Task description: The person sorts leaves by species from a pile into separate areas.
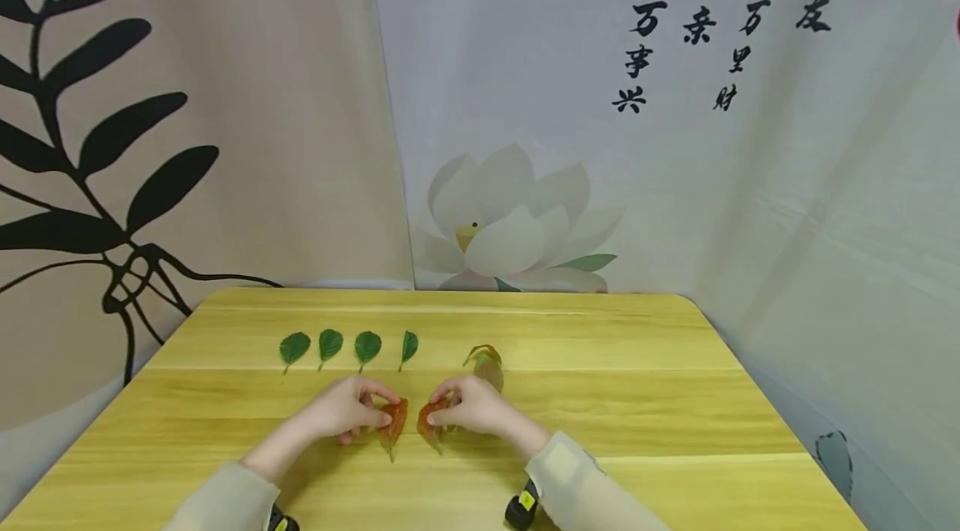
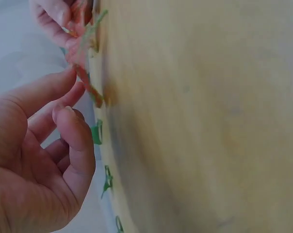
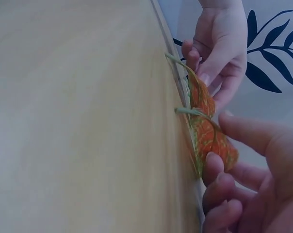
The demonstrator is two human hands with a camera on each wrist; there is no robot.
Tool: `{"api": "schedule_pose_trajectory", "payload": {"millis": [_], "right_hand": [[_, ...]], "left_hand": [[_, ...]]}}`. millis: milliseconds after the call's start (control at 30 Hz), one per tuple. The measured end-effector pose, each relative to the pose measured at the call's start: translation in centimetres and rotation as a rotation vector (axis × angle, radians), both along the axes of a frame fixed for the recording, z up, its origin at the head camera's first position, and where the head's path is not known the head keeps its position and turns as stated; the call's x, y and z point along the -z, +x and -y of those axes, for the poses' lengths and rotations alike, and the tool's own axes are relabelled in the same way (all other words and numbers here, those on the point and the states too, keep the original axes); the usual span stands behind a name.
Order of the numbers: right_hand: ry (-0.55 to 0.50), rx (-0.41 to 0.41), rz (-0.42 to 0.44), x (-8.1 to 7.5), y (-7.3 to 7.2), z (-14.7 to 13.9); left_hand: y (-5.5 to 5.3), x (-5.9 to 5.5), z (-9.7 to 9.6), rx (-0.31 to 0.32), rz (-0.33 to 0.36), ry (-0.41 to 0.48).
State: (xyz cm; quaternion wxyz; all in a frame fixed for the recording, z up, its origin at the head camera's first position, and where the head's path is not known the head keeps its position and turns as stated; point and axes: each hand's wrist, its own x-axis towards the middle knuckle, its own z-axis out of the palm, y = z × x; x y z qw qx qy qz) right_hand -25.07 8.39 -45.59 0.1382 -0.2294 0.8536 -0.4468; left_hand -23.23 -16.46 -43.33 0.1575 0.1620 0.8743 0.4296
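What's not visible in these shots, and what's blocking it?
Head: left orange leaf, partly behind the left hand.
Head: right orange leaf, partly behind the right hand.
Head: wall writing, topmost characters cut off by the top edge.
Left wrist: lowest green leaf, cut off by the bottom edge.

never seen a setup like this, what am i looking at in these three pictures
There is no machine doing the work, just a person's bare left hand and right hand. The wide picture comes from a camera on the head, looking forward and down; the other two come from cameras on each wrist, so the table looks tipped sideways. On it lie four green leaves in a row, and something brownish and leaf-like beyond the right hand, partly hidden. The left hand holds one reddish leaf; the right holds another reddish leaf.
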Motion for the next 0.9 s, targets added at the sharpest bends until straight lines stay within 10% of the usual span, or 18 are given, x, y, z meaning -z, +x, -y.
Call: {"api": "schedule_pose_trajectory", "payload": {"millis": [300,900], "right_hand": [[-0.042,0.016,-0.028,-1.0,0.1,-0.7],[0.079,0.185,-0.285,-3.1,-1.8,-4.7]], "left_hand": [[-0.4,-1.0,-0.3,0.017,0.014,0.031],[-3.6,-4.0,-3.6,0.004,-0.186,-0.045]]}}
